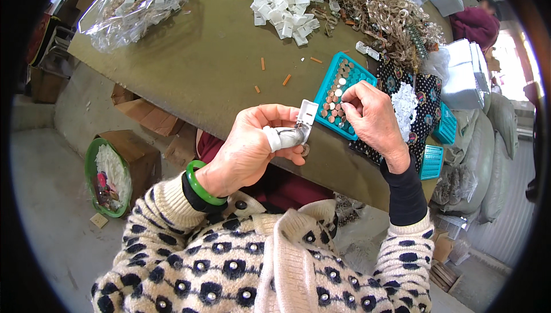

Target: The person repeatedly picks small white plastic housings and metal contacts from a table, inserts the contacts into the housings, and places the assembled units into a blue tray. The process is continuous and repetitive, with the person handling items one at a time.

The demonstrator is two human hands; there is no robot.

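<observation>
My left hand [249, 143] is closed around a small white hinged plastic case [307, 113] whose lid stands up. A whitish wrapping [287, 138] covers one finger of that hand. My right hand [376, 119] reaches over a teal tray [326, 84] to the right. Its thumb and fingers are pinched together low over the tray, and whatever is between them is too small to make out. Several small round copper-coloured discs [331, 99] sit in the tray, with a few paler ones among them.
White plastic cases [287, 11] lie heaped at the back beside tangled brownish strands [384, 14]. A clear bag [140, 11] is at the far left. Small orange-brown strips [287, 80] dot the table [212, 54]. White pieces [405, 106] rest on patterned dark cloth. A person [475, 26] is at far right.
</observation>
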